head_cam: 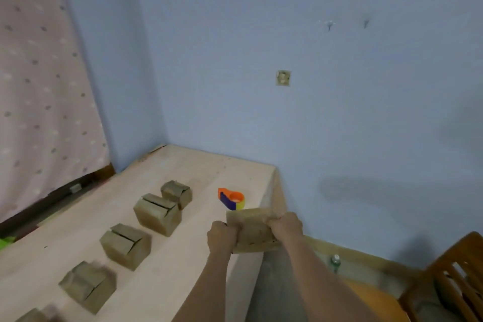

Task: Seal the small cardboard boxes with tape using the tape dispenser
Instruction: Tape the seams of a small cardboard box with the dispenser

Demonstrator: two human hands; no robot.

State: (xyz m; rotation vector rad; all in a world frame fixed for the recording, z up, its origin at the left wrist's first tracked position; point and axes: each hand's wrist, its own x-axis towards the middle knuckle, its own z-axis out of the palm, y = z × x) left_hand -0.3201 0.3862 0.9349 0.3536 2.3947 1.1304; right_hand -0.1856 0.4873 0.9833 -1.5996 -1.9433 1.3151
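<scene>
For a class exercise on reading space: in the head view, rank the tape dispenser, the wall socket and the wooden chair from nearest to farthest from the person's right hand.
1. Tape dispenser, on the table just beyond the right hand, to its left.
2. Wooden chair, lower right, on the floor.
3. Wall socket, high on the blue wall.

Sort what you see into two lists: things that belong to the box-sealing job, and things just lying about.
Job: held box, left hand, right hand, tape dispenser, row of boxes on the table.
Lying about: bottle, wooden chair, curtain.
</scene>
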